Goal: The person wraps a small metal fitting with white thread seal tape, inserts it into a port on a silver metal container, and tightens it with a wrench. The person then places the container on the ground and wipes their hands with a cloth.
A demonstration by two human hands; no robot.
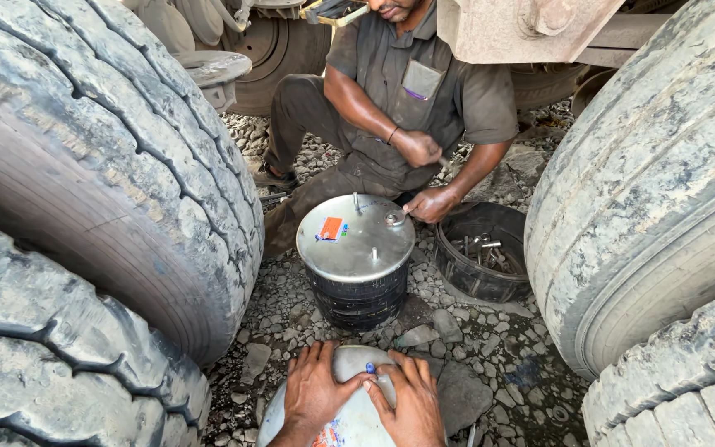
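Both of my hands rest on the grey metal top of an air spring (356, 414) at the bottom edge of the view. My left hand (314, 389) lies flat on its left side. My right hand (413, 401) lies on its right side, fingertips by a small blue cap (370, 367) on the top plate. A second air spring (357, 257), black rubber with a round silver top plate and an orange sticker, stands upright on the gravel ahead of me. A person in grey work clothes crouches behind it, one hand (429, 203) at a fitting on its plate, the other hand (417, 147) gripping a small tool.
Large worn truck tyres (101, 182) wall in the left side, and more tyres (655, 190) wall in the right. A black rubber tub (482, 252) with bolts and metal parts sits right of the standing air spring. The ground is loose gravel and stones (473, 339).
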